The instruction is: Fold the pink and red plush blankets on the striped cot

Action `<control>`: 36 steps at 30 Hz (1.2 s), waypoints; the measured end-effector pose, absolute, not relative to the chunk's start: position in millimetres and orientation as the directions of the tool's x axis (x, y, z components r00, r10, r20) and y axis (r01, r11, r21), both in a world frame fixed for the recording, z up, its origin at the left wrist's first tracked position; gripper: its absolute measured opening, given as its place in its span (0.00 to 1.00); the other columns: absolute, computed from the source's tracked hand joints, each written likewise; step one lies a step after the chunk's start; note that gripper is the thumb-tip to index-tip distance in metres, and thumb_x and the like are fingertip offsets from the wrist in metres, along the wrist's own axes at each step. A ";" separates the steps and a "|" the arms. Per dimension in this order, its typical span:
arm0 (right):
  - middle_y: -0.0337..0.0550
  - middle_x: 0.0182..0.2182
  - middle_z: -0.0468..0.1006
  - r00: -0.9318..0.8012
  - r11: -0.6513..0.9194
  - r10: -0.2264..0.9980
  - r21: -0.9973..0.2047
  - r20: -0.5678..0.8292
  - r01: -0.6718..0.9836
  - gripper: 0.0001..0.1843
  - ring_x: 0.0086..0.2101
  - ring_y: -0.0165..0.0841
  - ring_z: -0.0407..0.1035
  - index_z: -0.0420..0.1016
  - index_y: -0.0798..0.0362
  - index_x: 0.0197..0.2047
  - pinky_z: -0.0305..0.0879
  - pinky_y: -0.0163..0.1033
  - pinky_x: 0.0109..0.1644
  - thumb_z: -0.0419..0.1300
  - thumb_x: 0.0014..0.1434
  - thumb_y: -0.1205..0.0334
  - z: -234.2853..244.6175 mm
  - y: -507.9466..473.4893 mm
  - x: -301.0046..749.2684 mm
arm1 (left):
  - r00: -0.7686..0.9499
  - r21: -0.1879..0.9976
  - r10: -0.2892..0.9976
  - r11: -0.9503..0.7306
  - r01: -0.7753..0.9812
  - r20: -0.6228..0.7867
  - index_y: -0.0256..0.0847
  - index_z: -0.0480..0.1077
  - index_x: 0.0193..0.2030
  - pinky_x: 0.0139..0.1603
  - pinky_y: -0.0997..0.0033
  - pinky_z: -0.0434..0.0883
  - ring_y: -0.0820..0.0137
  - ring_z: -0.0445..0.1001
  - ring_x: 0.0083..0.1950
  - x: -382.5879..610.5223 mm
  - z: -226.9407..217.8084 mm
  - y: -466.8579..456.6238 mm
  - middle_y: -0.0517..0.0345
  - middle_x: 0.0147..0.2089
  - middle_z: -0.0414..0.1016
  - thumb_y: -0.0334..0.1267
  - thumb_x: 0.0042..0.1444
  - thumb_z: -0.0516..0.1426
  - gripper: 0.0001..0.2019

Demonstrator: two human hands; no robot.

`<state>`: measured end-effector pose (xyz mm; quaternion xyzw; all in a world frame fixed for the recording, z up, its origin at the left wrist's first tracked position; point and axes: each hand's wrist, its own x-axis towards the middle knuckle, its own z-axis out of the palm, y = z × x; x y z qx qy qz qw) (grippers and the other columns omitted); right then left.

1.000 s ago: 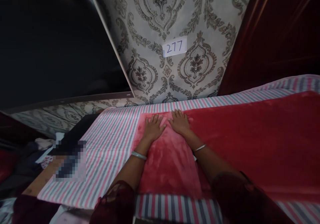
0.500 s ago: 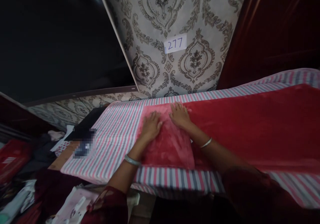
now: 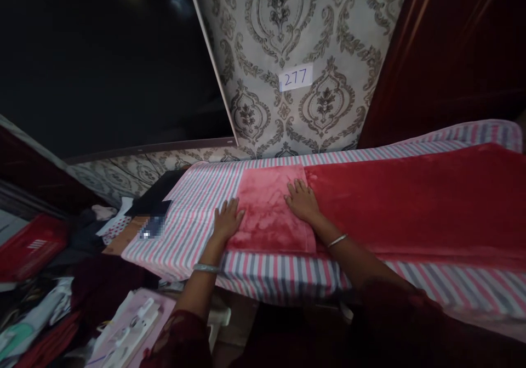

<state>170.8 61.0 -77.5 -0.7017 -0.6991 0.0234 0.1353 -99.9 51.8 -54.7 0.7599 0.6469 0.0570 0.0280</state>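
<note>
A long red plush blanket [image 3: 411, 209] lies along the table, its left end folded over into a lighter pinkish-red flap [image 3: 267, 214]. My left hand [image 3: 227, 220] rests flat with fingers spread at the left edge of that flap, partly over the striped cloth. On the flap's right side, near its edge, my right hand [image 3: 302, 201] lies palm down, fingers apart. Neither hand grips anything. Under the blanket spreads a pink, grey and white striped cloth [image 3: 181, 220].
A large dark television screen [image 3: 115, 72] stands behind on the left, beside patterned wallpaper with a paper label [image 3: 296, 77] reading 277. At lower left are a power strip [image 3: 135, 329], a red box [image 3: 33, 247] and piled clothes. A dark red wooden panel [image 3: 452, 55] rises at right.
My left hand has slid left from the flap to its left edge. My right hand has moved slightly right and toward me. The flap looks smoother, and the view has shifted a little.
</note>
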 end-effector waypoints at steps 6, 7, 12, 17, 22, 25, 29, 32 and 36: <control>0.59 0.75 0.47 0.036 -0.021 0.998 -0.267 0.053 0.964 0.33 0.73 0.49 0.38 0.54 0.57 0.75 0.42 0.61 0.72 0.44 0.73 0.50 -59.7 45.7 167.8 | 0.111 0.158 0.984 -0.132 0.979 0.138 0.27 0.58 0.72 0.70 0.41 0.60 0.50 0.57 0.75 -110.3 -44.1 20.1 0.32 0.74 0.58 0.37 0.71 0.44 0.26; 0.59 0.75 0.45 0.041 -0.028 0.998 -0.272 0.042 0.962 0.34 0.73 0.50 0.37 0.53 0.56 0.76 0.41 0.63 0.71 0.44 0.72 0.49 -57.8 37.5 165.2 | 0.138 0.160 0.978 -0.162 0.974 0.154 0.28 0.57 0.73 0.72 0.41 0.56 0.52 0.54 0.76 -100.0 -43.1 15.3 0.34 0.75 0.57 0.38 0.72 0.43 0.27; 0.55 0.76 0.41 -0.037 0.051 0.998 -0.247 0.059 0.968 0.39 0.73 0.51 0.35 0.50 0.52 0.77 0.41 0.63 0.71 0.49 0.70 0.43 -66.4 -13.1 150.1 | 0.362 0.082 0.921 -0.375 0.923 0.141 0.47 0.55 0.75 0.74 0.34 0.47 0.51 0.45 0.79 -44.1 -55.3 -0.3 0.51 0.79 0.48 0.46 0.70 0.49 0.28; 0.54 0.76 0.43 -0.044 0.059 0.997 -0.231 0.068 0.971 0.38 0.74 0.48 0.35 0.50 0.52 0.77 0.42 0.62 0.71 0.49 0.70 0.43 -75.8 -26.8 148.0 | 0.386 0.001 0.912 -0.390 0.921 0.140 0.49 0.55 0.76 0.72 0.30 0.49 0.48 0.45 0.79 -31.5 -72.0 -4.1 0.52 0.79 0.48 0.49 0.71 0.46 0.28; 0.51 0.75 0.44 -0.069 0.090 0.994 -0.260 0.089 0.961 0.37 0.73 0.46 0.38 0.53 0.52 0.76 0.47 0.59 0.71 0.50 0.70 0.47 -80.5 -25.5 163.4 | 0.342 -0.002 0.907 -0.353 0.936 0.245 0.42 0.61 0.73 0.72 0.35 0.52 0.49 0.53 0.76 -50.8 -73.6 -10.8 0.44 0.76 0.57 0.50 0.70 0.47 0.28; 0.49 0.74 0.49 -0.103 0.136 0.986 -0.277 0.131 0.951 0.34 0.72 0.46 0.44 0.57 0.52 0.75 0.50 0.56 0.71 0.49 0.70 0.50 -92.0 -35.0 181.7 | 0.222 0.082 0.920 -0.261 0.962 0.324 0.39 0.66 0.69 0.69 0.37 0.58 0.47 0.59 0.73 -71.4 -78.1 -14.6 0.40 0.73 0.61 0.49 0.70 0.48 0.27; 0.47 0.73 0.55 -0.136 0.191 0.969 -0.280 0.204 0.941 0.31 0.71 0.44 0.50 0.61 0.51 0.73 0.50 0.54 0.72 0.45 0.72 0.51 -110.5 -50.9 201.5 | 0.075 0.305 0.899 -0.223 0.926 0.431 0.33 0.71 0.63 0.61 0.50 0.69 0.52 0.74 0.60 -95.2 -89.3 -12.8 0.38 0.60 0.76 0.45 0.68 0.47 0.25; 0.48 0.71 0.59 -0.128 0.211 0.948 -0.275 0.290 0.938 0.30 0.70 0.43 0.53 0.64 0.52 0.72 0.51 0.55 0.71 0.43 0.72 0.52 -120.0 -57.3 205.4 | -0.020 0.465 0.875 -0.237 0.853 0.484 0.31 0.70 0.63 0.60 0.52 0.70 0.53 0.75 0.58 -102.8 -95.5 -9.4 0.38 0.57 0.78 0.45 0.66 0.49 0.26; 0.50 0.70 0.62 -0.122 0.235 0.924 -0.286 0.363 0.929 0.30 0.68 0.43 0.57 0.67 0.53 0.70 0.53 0.56 0.70 0.42 0.72 0.52 -124.6 -58.9 203.3 | -0.167 0.637 0.880 -0.179 0.750 0.444 0.31 0.69 0.64 0.55 0.57 0.72 0.56 0.78 0.53 -106.3 -97.8 -9.3 0.42 0.51 0.80 0.47 0.63 0.51 0.28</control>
